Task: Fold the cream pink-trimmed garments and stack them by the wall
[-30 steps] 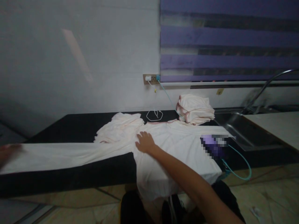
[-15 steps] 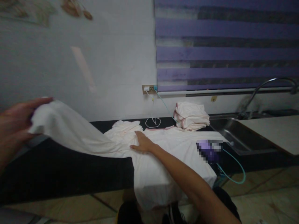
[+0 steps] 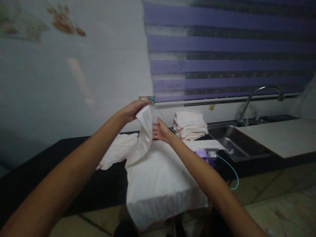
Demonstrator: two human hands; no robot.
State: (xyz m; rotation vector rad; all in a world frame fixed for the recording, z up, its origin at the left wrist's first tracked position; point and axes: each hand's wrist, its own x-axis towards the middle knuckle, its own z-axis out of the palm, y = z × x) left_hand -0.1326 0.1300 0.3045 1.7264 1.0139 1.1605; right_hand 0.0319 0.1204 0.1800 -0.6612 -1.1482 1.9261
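A white long-sleeved shirt (image 3: pixel 158 171) lies spread on the dark counter, its lower part hanging over the front edge. One sleeve is lifted, and my left hand (image 3: pixel 137 108) grips its cuff end above the shirt's collar side. Close to the raised sleeve, my right hand (image 3: pixel 161 131) is open with fingers apart; whether it touches the cloth I cannot tell. The other sleeve stretches right toward the sink. A purple iron (image 3: pixel 203 154), partly blurred out, sits by the shirt's right side, partly behind my right forearm.
Folded white cloths with pink edging (image 3: pixel 190 125) are stacked at the back. More crumpled white cloth (image 3: pixel 116 149) lies left of the shirt on the black counter (image 3: pixel 103 184). At right are a steel sink (image 3: pixel 229 141), a faucet (image 3: pixel 249 98) and a pale board (image 3: pixel 283 135). A teal cord (image 3: pixel 237 174) loops off the iron.
My left hand has carried the sleeve end from far left to above the shirt's middle, folding the sleeve inward. My right hand has lifted off the shirt. The view has shifted right.
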